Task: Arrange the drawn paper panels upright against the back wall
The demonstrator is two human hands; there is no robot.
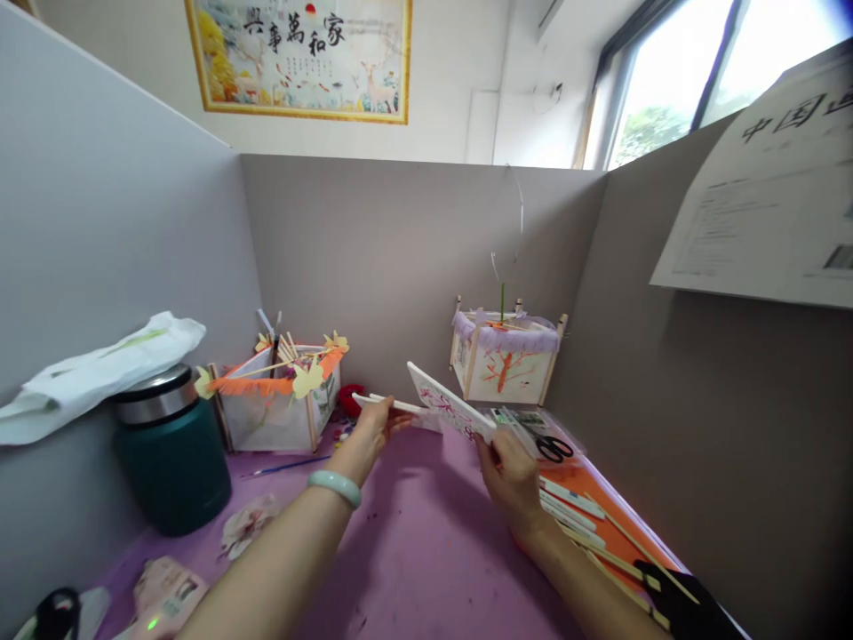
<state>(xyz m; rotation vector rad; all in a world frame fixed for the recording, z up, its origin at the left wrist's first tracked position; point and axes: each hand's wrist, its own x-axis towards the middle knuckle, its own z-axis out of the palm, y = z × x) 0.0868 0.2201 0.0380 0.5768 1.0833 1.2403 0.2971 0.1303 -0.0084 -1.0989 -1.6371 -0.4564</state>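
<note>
— Where is the painted paper panel (451, 411)?

— Held tilted in the air above the purple table (413, 542), between both hands. The right hand (512, 480) pinches its lower right edge with fingers pressed together.

— And the left hand (370, 428)?

— It pinches a white stick (390, 404) that reaches to the panel's left edge.

— What lies around?

— Scissors (552, 447) just beyond the panel, a purple-trimmed lantern (506, 356) behind, an orange-trimmed lantern (276, 396) left, a green flask (170, 449) farther left.

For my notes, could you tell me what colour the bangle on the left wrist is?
The bangle is pale jade green, seen in the head view.
</note>
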